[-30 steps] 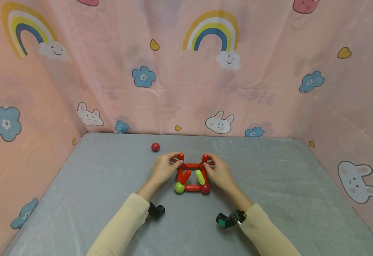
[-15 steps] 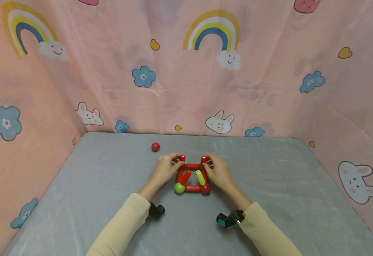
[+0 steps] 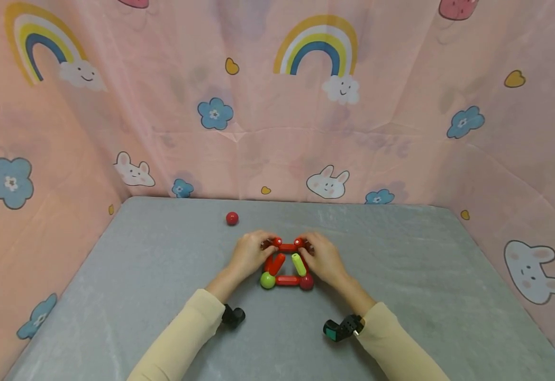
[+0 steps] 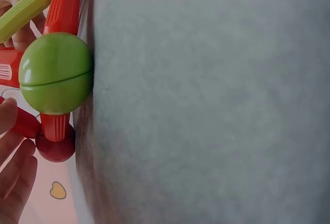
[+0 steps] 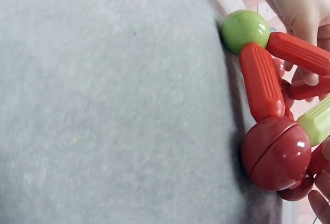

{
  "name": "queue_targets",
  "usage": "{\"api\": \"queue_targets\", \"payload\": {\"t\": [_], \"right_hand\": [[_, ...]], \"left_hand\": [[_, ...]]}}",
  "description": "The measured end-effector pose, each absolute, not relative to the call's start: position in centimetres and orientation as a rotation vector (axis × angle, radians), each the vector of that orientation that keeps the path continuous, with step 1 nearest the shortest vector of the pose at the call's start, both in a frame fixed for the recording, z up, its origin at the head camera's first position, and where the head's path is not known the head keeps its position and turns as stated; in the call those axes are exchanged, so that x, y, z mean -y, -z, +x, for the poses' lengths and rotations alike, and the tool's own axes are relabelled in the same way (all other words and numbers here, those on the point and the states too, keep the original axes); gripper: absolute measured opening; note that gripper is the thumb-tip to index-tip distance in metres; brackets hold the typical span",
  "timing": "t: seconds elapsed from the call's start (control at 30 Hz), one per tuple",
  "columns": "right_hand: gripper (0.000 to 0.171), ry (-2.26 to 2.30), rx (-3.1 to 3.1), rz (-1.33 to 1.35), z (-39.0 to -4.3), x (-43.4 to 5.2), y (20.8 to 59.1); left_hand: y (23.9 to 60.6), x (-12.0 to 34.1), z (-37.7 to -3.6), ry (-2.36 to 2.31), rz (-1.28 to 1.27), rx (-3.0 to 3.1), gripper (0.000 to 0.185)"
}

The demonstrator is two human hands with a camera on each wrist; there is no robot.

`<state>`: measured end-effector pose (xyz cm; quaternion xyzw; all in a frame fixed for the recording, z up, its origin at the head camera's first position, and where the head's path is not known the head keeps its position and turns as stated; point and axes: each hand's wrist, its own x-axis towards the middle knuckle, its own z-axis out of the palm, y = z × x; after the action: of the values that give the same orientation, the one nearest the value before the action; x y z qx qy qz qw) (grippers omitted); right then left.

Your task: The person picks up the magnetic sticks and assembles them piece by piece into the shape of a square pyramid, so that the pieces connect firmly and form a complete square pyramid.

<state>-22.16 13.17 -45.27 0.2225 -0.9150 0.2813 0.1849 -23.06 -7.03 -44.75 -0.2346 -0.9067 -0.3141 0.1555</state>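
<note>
Pinching the far corners of the rod-and-ball frame [image 3: 287, 263], mid-table on the grey felt-like table [image 3: 401, 296]; left hand [image 3: 248, 255] curled on the far-left joint, right hand [image 3: 322, 258] curled on the far-right joint; far red rod [image 3: 287, 246] spans between the fingertips, long axis left to right; near side closed by green ball [image 4: 55, 73] and dark red ball [image 5: 277, 153]; glossy spheres, ribbed matte rods; lime rod [image 3: 298, 264] leaning inward; loose red ball [image 3: 231, 218] nearer the left hand.
</note>
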Motion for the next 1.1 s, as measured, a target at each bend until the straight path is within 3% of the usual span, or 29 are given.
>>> {"api": "queue_targets", "payload": {"t": [1.1], "right_hand": [[0.023,-0.632,2.513,0.765,-21.79,-13.28,45.46]], "left_hand": [[44.44,6.86,-22.70,0.713,-0.779,2.606,0.022]]}}
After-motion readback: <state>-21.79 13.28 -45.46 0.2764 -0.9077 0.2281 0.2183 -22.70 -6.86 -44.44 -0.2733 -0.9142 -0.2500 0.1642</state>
